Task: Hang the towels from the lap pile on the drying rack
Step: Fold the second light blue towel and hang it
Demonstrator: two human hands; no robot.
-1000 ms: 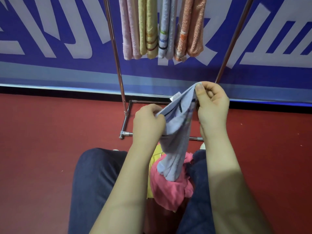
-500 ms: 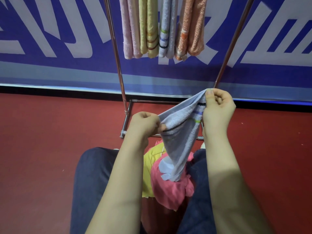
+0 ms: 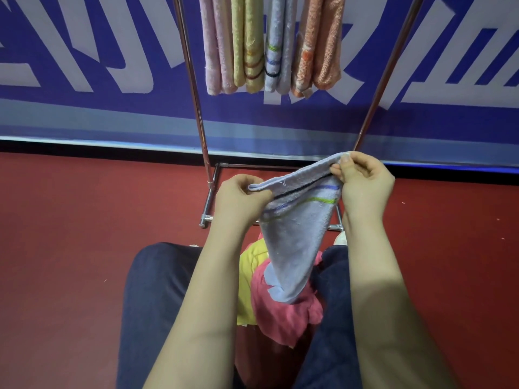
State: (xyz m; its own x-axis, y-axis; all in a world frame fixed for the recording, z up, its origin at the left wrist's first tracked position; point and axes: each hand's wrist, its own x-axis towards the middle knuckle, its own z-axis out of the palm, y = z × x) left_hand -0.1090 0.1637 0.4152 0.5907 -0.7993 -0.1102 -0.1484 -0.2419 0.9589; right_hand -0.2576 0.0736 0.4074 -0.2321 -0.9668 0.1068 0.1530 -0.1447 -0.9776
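Red floor [image 3: 84,248], and behind it a blue banner [image 3: 84,113] with white lettering. A chrome rack [image 3: 196,108] is stood on the floor against the banner. Both uprights and the base bars are seen; the top rail is cut off by the frame. Four hung towels are lined up side by side on it, each folded over: pink [image 3: 216,51], yellow [image 3: 248,51], pale blue [image 3: 276,51], orange [image 3: 317,51].

The held towel [image 3: 295,234], light blue, is kept up in front of the rack base, above the lap. Its top edge is stretched between both grips and sloped, with the right end higher. The left grip [image 3: 241,197] is clenched on the left corner, the hem pinched under the thumb. The right grip [image 3: 365,183] is grasping the right corner, pinched between thumb and fingertips, with the other fingers curled. Black, blue and green stripes are seen just below the top edge. The body is hung down in a taper, with the lower tip touching the pile.

The pile is kept on the lap between thighs in dark trousers [image 3: 154,304]. The yellow lap towel [image 3: 247,276] is on the left. The pink lap towel [image 3: 280,313] is to its right, crumpled and partly covered by the held towel's tip.
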